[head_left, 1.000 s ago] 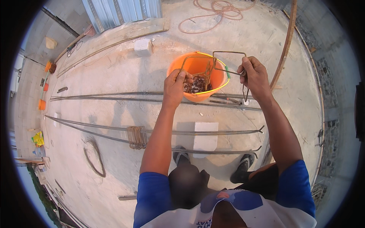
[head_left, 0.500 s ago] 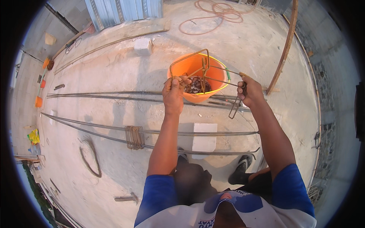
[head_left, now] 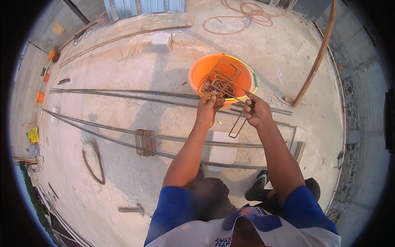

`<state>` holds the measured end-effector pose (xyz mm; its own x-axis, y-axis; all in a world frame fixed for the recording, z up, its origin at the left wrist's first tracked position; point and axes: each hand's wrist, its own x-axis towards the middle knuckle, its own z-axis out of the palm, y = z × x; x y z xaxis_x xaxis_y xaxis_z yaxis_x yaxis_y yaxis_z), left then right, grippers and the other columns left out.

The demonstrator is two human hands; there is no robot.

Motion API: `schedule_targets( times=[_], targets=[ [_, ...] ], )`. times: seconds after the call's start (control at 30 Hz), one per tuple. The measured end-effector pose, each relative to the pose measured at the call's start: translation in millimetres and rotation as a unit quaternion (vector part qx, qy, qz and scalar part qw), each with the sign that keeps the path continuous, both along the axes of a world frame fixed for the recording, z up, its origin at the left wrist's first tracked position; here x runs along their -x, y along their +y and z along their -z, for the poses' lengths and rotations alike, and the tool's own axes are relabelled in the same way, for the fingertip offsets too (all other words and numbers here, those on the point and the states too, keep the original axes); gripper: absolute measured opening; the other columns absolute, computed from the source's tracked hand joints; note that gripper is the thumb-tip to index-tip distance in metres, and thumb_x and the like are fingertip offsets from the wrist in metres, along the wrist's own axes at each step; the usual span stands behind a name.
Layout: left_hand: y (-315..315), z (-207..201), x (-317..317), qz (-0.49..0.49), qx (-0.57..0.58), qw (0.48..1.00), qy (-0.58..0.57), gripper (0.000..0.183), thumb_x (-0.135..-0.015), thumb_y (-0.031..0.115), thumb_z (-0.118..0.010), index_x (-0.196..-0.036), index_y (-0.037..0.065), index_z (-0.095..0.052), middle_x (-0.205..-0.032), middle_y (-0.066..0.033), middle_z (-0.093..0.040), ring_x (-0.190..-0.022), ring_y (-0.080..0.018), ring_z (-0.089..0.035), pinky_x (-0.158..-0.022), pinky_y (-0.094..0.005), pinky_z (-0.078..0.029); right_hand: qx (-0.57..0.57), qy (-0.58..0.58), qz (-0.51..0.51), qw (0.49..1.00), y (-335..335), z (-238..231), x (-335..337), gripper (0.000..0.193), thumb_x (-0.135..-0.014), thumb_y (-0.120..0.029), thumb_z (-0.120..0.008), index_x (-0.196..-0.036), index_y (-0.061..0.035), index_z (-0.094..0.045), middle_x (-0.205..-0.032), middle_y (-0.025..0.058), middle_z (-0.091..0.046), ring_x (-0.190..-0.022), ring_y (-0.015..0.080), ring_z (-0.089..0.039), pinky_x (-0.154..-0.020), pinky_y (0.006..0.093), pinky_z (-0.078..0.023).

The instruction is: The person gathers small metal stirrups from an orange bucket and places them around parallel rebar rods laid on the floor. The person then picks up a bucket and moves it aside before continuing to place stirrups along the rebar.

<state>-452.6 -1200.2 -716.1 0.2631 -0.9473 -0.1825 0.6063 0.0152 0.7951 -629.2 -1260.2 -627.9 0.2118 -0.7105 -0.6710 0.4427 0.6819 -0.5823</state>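
Note:
My left hand is closed at the near rim of an orange bucket, gripping rusty rebar stirrups bent into rectangles. Their far ends tilt over the bucket's mouth. My right hand, just right of it, is closed around a thin steel stirrup. One looped end of that stirrup hangs below the fingers, and thin rods run from this hand toward the bucket. Dark brown, rusty-looking pieces lie inside the bucket. How the held pieces cross between my hands is hard to make out.
Long steel bars lie across the concrete floor, with a bundle of stirrups around two of them. A white block sits beneath the bars. A hammer and wire coil lie left; a pink hose lies far off.
Both hands have come lower and nearer to me. The stirrups in my left hand have dropped from above the bucket into its mouth. The view has shifted slightly.

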Motion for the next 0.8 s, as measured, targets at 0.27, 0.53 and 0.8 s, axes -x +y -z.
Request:
schedule_targets(
  times=[0.27, 0.53, 0.8],
  targets=[
    [-14, 4, -7, -0.036, -0.055, 0.997, -0.027, 0.018, -0.098, 0.009, -0.05, -0.115, 0.003, -0.053, -0.104, -0.0088, -0.064, -0.092, -0.0187, -0.067, -0.078, -0.0323, -0.057, 0.109, -0.021, -0.05, 0.993, 16, -38, 9, 0.035, -0.098, -0.021, -0.046, -0.129, -0.0044, -0.05, -0.058, -0.0032, -0.042, -0.042, 0.0109, -0.04, -0.037, 0.0258, -0.031],
    [-55, -19, -37, 0.0, -0.15, 0.948, -0.28, 0.051, -0.095, 0.024, -0.059, -0.136, -0.001, -0.039, -0.127, -0.0193, -0.054, -0.117, -0.0299, -0.056, -0.093, -0.0422, -0.052, 0.287, 0.432, -0.254, 0.816, 44, -123, 133, 0.038, -0.097, -0.018, -0.047, -0.13, 0.0009, -0.054, -0.057, -0.0011, -0.046, -0.045, 0.0063, -0.04, -0.042, 0.0233, -0.033],
    [-52, 21, -32, 0.037, -0.375, 0.92, -0.105, 0.069, -0.091, 0.024, -0.057, -0.145, -0.001, -0.021, -0.143, -0.0238, -0.035, -0.129, -0.0382, -0.043, -0.094, -0.0573, -0.049, 0.302, 0.511, -0.363, 0.718, 68, -116, 166, 0.034, -0.092, -0.009, -0.056, -0.125, -0.0037, -0.058, -0.063, 0.0068, -0.053, -0.056, 0.0132, -0.048, -0.058, 0.0294, -0.041]
  ],
)
